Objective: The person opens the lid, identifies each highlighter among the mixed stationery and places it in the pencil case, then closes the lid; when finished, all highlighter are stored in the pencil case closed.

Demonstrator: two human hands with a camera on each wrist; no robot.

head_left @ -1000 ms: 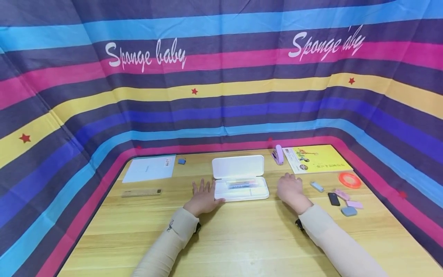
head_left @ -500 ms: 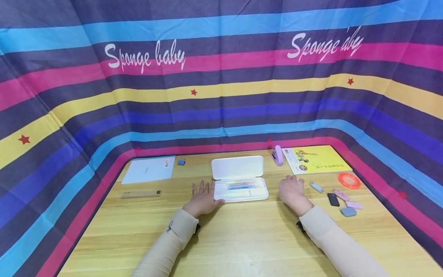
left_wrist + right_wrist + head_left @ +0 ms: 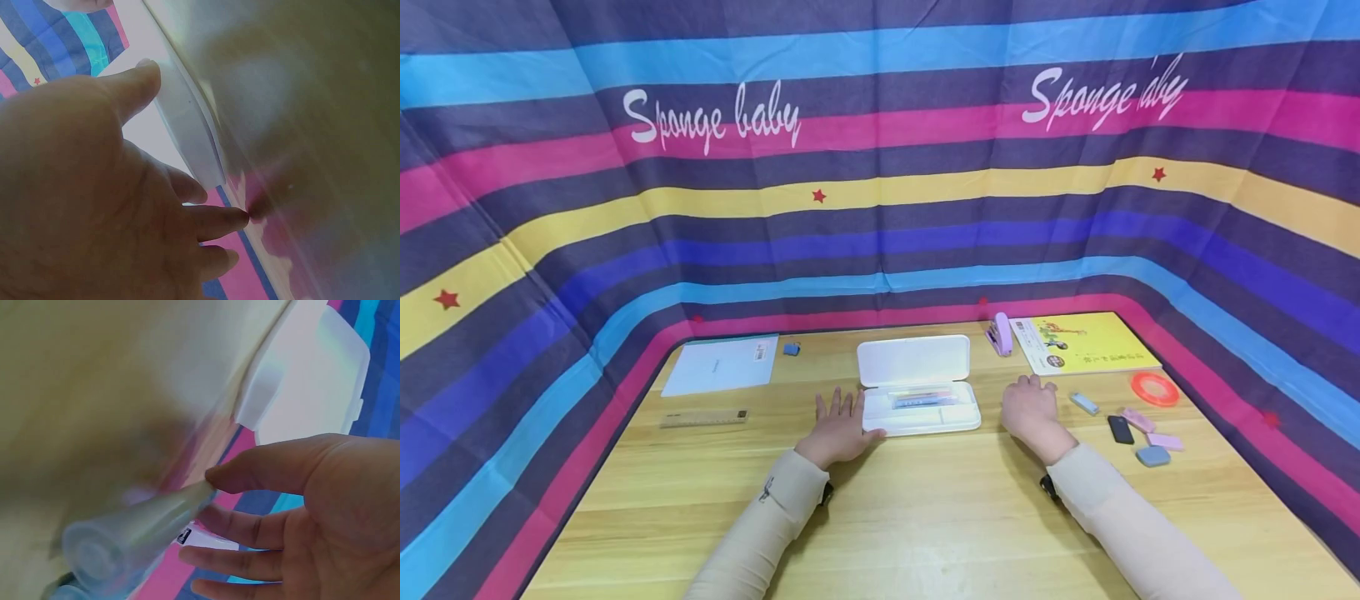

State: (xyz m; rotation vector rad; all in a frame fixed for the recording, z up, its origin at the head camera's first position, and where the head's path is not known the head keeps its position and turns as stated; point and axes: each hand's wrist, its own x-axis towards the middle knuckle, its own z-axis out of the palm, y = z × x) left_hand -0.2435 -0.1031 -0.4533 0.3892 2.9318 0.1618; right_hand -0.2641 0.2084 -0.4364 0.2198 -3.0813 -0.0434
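A white pencil case [image 3: 922, 420] lies with its lid up in the middle of the table, a clear packet of pens [image 3: 922, 399] inside. My left hand [image 3: 837, 429] rests at its left end, fingers spread and thumb along its front edge; the left wrist view shows the thumb [image 3: 139, 84] over the white side. To the right of the case is my right hand [image 3: 1030, 410]. In the right wrist view its thumb and forefinger pinch the far end of a pale, round-ended tube [image 3: 134, 540], whose exact kind I cannot tell. The hand hides this tube in the head view.
Right of that hand lie a light-blue small block [image 3: 1084, 403], a black eraser [image 3: 1120, 429], pink and grey erasers and an orange tape ring [image 3: 1154, 389]. Behind stand a purple stapler [image 3: 1000, 335] and a yellow book [image 3: 1093, 342]. Leftward are a ruler [image 3: 703, 418], notebook [image 3: 718, 367] and blue sharpener [image 3: 792, 348].
Both hands and the pencil case stay nearly where they were. The whole head view shifts only slightly.
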